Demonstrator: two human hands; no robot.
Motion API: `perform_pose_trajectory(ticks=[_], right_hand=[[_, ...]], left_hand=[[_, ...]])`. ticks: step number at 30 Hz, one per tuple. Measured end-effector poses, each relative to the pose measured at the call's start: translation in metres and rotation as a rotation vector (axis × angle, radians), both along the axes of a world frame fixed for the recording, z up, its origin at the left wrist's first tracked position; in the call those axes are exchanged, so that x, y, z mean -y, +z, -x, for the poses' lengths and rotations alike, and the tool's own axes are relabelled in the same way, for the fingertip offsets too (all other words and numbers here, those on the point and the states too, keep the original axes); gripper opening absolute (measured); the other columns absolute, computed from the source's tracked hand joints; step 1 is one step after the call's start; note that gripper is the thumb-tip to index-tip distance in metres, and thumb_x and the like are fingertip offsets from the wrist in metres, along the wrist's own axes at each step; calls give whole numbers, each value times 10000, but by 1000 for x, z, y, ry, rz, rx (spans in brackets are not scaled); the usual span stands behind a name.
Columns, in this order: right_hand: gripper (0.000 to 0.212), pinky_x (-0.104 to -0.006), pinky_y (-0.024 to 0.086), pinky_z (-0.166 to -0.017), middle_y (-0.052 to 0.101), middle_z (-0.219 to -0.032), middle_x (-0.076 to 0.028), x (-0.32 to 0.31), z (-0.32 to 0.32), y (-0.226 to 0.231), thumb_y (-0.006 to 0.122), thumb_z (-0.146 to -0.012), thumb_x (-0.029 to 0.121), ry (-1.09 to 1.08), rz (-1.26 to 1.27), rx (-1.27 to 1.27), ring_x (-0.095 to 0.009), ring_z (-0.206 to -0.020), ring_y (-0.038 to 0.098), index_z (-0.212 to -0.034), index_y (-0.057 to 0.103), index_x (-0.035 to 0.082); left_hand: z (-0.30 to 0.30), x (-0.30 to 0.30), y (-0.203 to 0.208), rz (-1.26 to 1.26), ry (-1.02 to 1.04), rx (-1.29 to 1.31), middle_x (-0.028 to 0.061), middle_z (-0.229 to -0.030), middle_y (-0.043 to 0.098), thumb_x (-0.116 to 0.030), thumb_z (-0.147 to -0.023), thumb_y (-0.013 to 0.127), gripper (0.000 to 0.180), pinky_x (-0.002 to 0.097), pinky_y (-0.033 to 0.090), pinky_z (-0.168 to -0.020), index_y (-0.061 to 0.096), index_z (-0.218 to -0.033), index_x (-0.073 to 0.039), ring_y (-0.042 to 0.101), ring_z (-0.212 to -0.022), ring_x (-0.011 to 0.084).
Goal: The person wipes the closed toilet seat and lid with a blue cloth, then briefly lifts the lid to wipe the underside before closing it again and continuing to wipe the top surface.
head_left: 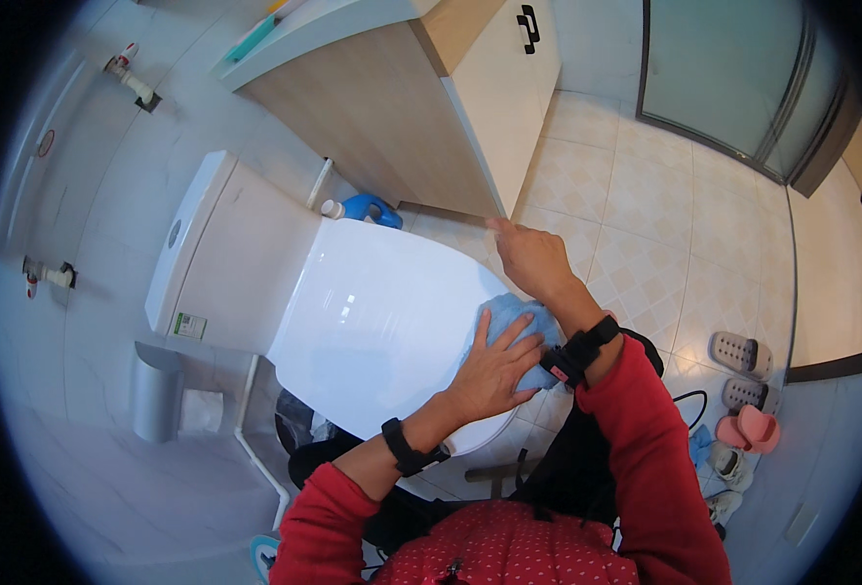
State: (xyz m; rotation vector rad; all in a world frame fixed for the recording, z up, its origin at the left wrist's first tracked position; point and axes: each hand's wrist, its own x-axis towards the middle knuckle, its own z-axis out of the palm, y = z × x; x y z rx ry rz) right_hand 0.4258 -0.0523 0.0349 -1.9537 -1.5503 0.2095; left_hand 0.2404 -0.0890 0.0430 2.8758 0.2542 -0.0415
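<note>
A light blue cloth (523,314) lies bunched on the rounded front end of the white toilet lid (372,312), which is down. My left hand (494,375) presses flat on the cloth with its fingers spread, hiding part of it. Beyond the cloth, my right hand (536,259) hangs past the lid's far edge, over the floor. Its fingers are curled in loosely and nothing shows in them; the palm side is hidden. Both wrists wear black straps. Behind the lid stands the toilet tank (241,244).
A wood-sided cabinet (372,122) stands beyond the toilet, with a blue bottle (371,209) at its foot. A grey paper holder (157,390) is on the left wall. Grey slippers (740,354), pink slippers (749,429) and shoes line the right. A glass door (719,78) is at the back right.
</note>
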Motion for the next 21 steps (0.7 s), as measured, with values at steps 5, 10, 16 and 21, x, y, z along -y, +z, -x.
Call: perform_pose_trajectory(ticks=[5,10,16,21], right_hand=[[332,-469,548,-712,725,-917,-144,1,-7,-2,547,-905,145,17,71,140,-346,-829,705,-1229,615,120],[322,-487,534,-771,716,-974,-188,1,-4,1,525,-949,190,43,117,55,-372,-884,685,-1258,595,131],[303,-478,534,-775,713,-984,-194,-4,4,1,511,-972,204,71,167,71,-376,-888,682,-1251,602,129],[287,-467,539,-783,717,-970,-197,-6,15,-3,508,-974,207,110,195,111,-376,-880,686,-1221,633,131]], left_hand=[[28,15,1,0,-102,-33,70,-1455,458,-333,-781,759,548,725,75,-1130,608,-1279,-162,221,-1490,310],[82,39,-1,3,-227,-44,47,-1470,438,-308,-767,759,515,747,131,-1121,614,-1244,-178,220,-1494,301],[164,46,0,22,-167,-14,57,-1511,413,-275,-773,755,536,716,100,-1158,596,-1276,-174,235,-1492,313],[245,10,4,27,388,-23,106,-1531,388,-250,-759,771,572,655,69,-1190,584,-1290,-151,229,-1485,358]])
